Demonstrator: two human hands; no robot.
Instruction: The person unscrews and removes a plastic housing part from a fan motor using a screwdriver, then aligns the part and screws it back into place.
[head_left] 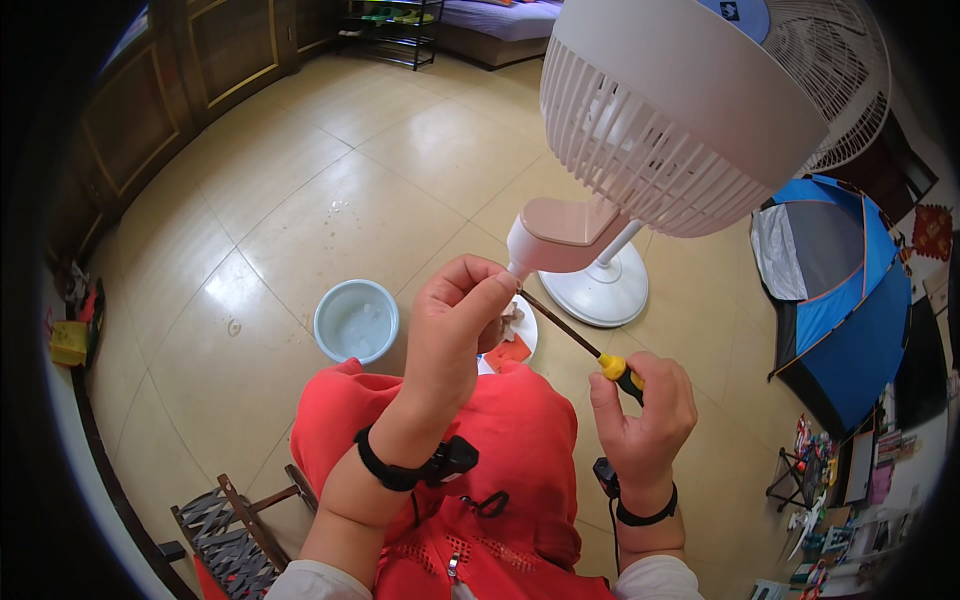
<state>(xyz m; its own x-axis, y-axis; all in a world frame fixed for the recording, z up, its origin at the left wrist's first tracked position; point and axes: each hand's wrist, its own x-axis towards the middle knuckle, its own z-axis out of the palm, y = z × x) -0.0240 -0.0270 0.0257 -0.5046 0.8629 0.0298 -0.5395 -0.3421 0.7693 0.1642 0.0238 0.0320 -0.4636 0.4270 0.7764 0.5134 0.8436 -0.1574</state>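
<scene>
Head view: screwdriver [590,346] handle inside right hand [642,410] fingers [604,392].

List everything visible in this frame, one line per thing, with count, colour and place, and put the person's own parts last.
Fan head: one, white grille with pink neck joint, upper centre, held up near the hands.
Screwdriver: one, dark shaft, yellow and black handle, tip at the pink joint.
Round fan base: one, white, on the floor behind the hands.
Second fan: one, white wire grille, top right.
Basin: one, pale blue, on the tiled floor, centre left.
Tent: one, blue and grey, right.
Wooden chair: one, brown, lower left.
Left hand: grips the fan's neck; black wristband.
Right hand: holds the screwdriver handle; black wristband.
Lap: red garment, bottom centre.
</scene>
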